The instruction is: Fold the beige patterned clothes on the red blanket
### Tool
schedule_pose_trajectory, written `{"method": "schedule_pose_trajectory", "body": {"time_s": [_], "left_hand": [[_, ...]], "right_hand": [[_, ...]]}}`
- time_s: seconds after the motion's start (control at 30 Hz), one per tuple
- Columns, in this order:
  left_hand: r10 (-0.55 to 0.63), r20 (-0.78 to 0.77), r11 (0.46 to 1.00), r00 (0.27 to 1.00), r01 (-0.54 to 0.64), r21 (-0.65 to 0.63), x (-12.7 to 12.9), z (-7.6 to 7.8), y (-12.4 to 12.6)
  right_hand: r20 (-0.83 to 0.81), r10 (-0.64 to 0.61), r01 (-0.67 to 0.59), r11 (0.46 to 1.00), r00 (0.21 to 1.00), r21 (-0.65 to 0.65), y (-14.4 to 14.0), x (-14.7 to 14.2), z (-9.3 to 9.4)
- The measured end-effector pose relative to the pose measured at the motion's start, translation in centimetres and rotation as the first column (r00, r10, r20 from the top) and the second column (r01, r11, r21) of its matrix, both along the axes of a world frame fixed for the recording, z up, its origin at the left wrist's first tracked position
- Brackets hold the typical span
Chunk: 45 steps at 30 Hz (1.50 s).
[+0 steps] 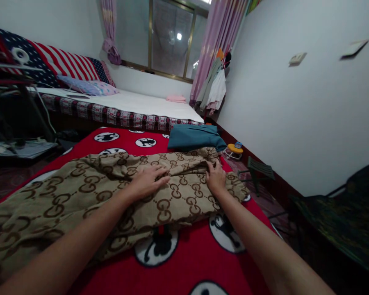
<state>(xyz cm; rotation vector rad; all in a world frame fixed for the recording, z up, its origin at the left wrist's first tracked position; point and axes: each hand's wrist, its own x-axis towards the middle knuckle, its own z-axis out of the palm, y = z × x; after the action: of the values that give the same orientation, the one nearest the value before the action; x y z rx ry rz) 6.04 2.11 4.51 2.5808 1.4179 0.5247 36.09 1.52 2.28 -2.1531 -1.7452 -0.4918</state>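
A long beige garment [184, 196] with a brown interlocking-G print lies stretched across a red blanket [190, 250]. Its right end looks gathered, and creases run along its upper part. My left hand [147, 181] rests flat on the middle of the cloth, fingers stretched out and a little apart. Near the gathered end, my right hand [216, 177] presses on the garment with its fingers spread, beside a raised fold. A folded teal cloth [193, 137] sits just beyond the garment's far edge.
Behind stands a bed [141, 102] with a white cover and a lilac pillow [89, 87]. To the right are a yellow round stool [234, 148], a green folding stool [260, 166] and a camouflage chair [341, 221]. A dark shelf stand [18, 106] is at left.
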Motion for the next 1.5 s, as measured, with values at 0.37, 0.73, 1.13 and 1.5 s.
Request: {"method": "schedule_pose_trajectory", "body": {"time_s": [0.37, 0.73, 1.13, 1.5], "left_hand": [[0.003, 0.003, 0.988, 1.0, -0.003, 0.154, 1.3, -2.0, -2.7], [-0.082, -0.025, 0.988, 0.996, 0.084, 0.129, 1.6, -2.0, -2.9], [-0.105, 0.081, 0.985, 0.991, 0.093, 0.147, 1.6, -1.6, -3.6], [0.159, 0.201, 0.981, 0.967, -0.178, 0.079, -1.0, -0.6, -1.8]], "right_hand": [[-0.078, 0.283, -0.277, 0.957, 0.956, 0.085, 1.5, 2.2, 3.1], [-0.039, -0.009, 0.009, 1.0, 0.999, -0.007, 0.1, 1.0, 3.8], [0.176, 0.067, -0.075, 0.996, 0.982, 0.038, 2.5, 0.1, 5.7], [0.079, 0.264, -0.239, 0.942, 0.961, -0.237, 2.8, 0.8, -2.9]]}}
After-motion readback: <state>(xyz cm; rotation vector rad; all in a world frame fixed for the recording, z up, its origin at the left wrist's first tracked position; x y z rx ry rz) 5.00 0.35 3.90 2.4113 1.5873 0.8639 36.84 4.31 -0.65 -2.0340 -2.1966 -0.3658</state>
